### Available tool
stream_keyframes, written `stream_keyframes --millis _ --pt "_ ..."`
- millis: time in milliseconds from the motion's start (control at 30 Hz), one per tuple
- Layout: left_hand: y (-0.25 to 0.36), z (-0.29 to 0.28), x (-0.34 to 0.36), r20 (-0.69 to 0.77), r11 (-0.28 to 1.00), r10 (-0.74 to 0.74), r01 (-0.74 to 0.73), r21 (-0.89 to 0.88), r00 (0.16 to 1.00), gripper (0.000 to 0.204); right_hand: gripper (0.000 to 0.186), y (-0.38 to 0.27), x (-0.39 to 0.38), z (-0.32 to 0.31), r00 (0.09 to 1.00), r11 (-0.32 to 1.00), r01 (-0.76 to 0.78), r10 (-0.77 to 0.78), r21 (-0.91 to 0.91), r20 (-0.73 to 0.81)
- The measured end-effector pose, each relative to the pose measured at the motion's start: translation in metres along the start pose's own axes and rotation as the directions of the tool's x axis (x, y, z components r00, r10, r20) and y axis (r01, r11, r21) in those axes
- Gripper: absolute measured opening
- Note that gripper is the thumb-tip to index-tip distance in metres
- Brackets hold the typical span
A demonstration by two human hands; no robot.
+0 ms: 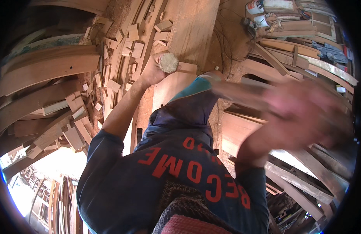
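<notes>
My left hand (152,70) is closed around an upright thick handle with a round, pale, battered end (168,62) facing up. What lies below that end is hidden by the hand. It stands over a wide light-brown board (192,31), beside a small flat wood piece (187,68). My right hand (301,107) is raised off to the right, close to the camera and smeared by motion. From its fist a thick wooden club-like piece (241,93) sticks out toward the middle; the blur hides its exact kind.
Small wood blocks (133,33) lie scattered among sawdust left of the board. Curved planks (49,70) are stacked at the left, and more boards (289,46) at the right. A power tool (249,26) and dark cord (223,41) lie beyond. My bent leg (188,105) is in front.
</notes>
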State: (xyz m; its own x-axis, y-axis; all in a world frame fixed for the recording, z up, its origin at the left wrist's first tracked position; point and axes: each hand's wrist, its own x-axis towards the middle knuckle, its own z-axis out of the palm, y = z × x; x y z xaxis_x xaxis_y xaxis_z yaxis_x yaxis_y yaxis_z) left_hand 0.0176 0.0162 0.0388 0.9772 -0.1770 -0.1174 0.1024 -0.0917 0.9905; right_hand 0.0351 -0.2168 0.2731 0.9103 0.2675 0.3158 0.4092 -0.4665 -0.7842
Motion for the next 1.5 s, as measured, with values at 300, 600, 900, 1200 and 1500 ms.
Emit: stream_keyframes --millis 300,600,900,1200,1500 --pt "-0.012 -0.036 0.023 -0.520 0.918 -0.330 0.139 -0.371 0.788 0.014 0.023 0.073 -0.071 0.058 0.835 0.866 -0.297 0.439 -0.401 0.331" --pt "-0.010 -0.034 0.040 -0.250 0.968 -0.242 0.251 0.004 0.937 0.041 0.027 0.108 -0.088 0.030 0.722 0.762 -0.636 0.642 -0.117 0.259" --pt "-0.085 -0.011 -0.040 -0.223 0.755 -0.545 0.589 0.289 0.808 0.043 0.022 0.153 -0.152 -0.008 0.593 0.598 -0.800 0.774 0.049 0.223" --pt "-0.137 0.025 -0.059 -0.358 0.838 -0.385 0.485 0.250 0.850 0.043 0.025 0.188 -0.230 -0.071 0.460 0.440 -0.888 0.855 0.133 0.241" --pt "-0.092 0.064 -0.044 -0.404 0.529 -0.572 0.697 0.483 0.714 0.047 0.031 0.191 -0.266 -0.129 0.317 0.322 -0.946 0.897 0.035 0.309"
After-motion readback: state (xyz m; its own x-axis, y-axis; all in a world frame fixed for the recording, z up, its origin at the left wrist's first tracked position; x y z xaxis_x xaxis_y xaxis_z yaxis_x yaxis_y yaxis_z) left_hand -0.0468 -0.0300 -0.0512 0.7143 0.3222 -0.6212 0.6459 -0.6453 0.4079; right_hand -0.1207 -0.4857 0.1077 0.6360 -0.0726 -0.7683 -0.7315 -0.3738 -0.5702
